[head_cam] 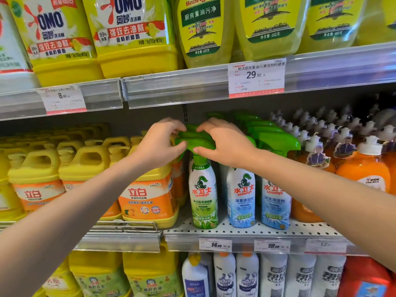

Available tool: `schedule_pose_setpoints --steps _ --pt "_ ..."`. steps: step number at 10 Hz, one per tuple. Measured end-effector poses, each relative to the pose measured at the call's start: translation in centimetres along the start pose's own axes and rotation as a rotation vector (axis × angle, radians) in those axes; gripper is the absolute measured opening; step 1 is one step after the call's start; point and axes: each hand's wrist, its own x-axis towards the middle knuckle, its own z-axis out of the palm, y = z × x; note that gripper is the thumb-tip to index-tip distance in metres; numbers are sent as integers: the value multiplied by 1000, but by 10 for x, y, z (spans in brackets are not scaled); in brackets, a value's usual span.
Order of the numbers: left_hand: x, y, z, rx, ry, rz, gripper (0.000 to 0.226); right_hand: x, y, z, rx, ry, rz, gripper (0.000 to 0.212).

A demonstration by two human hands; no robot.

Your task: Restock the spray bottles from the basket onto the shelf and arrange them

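Bottle: I see the green-label spray bottle (203, 198) upright at the shelf (246, 232) front edge.
Hands: left hand (159, 142) and right hand (225, 142) both grip its trigger head (196, 139), equally near.

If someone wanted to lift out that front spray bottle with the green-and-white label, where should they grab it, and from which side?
Probably the narrow green neck just under the trigger head, approached from the front aisle side. The green-and-white labelled spray bottle stands upright at the shelf edge, and its neck is the slimmest part. A blue-labelled spray bottle crowds its right side. Both the left hand and right hand now grip the trigger head above.
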Motion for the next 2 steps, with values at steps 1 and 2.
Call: schedule_pose_setpoints --steps 1,2 --pt "-14 4 -1 28 109 64 29 -11 -4 3 42 115 -34 49" --pt "-35 8 4 -8 191 122 26 -34 -11 9 175 271 -48 42"
